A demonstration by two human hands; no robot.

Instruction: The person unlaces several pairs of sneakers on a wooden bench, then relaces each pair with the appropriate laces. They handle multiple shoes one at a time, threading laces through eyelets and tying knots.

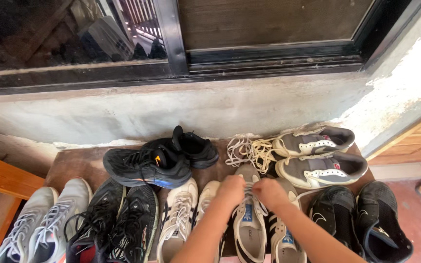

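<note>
Both hands are on one shoe: a cream sneaker (249, 214) with a blue tongue tag, standing toe-away in the front row on the wooden bench (74, 163). The left hand (230, 189) and right hand (269, 191) meet over its lace area, knuckles up and fingers curled down. They look pinched on the cream lace (252, 181) near the top eyelets, though the fingertips are hidden under the hands, so the exact grip can't be confirmed.

Its mate (281, 234) sits touching on the right side, partly under the right forearm.

Loose laces (247, 152) lie in a tangled pile just beyond the hands, towards the wall.

Behind that, at the right: a grey-and-white pair (320, 156) lying on their sides, one above the other.

Back centre: a black running pair (159, 160), one shoe lying across the other.

Front row, from the left: light grey pair (40, 219), black pair with black laces (118, 219), white pair with dark stripes (183, 214), then the handled pair, then a black pair (361, 214) at the right end.

The bench stands against a rough concrete wall (196, 109) below a dark-framed window (171, 34).
</note>
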